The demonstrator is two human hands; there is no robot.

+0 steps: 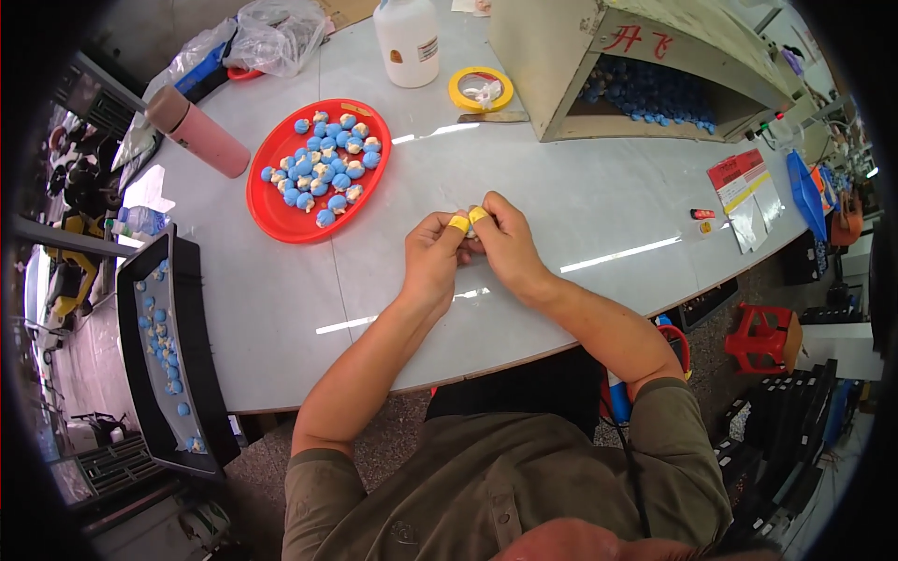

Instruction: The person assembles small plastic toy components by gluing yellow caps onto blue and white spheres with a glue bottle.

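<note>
Over the middle of the grey table (281,318), my left hand (432,251) and my right hand (508,245) meet, fingertips together. Yellow tape wraps both thumbs, which press side by side on a small pale piece mostly covered by the fingers; its kind cannot be made out. Both hands are closed around it. Beyond them to the left, a round red plate (262,213) holds many small blue balls (323,170) with cream-coloured bits sticking out. More such balls lie in a long black tray (211,393) at the table's left edge.
A pink bottle (208,140) stands left of the plate. At the back are a white jug (409,42), a yellow tape roll (456,92), a flat blade (493,118) and a box (552,79) of blue pieces. Printed sheets (744,196) and a small red item (702,214) lie right.
</note>
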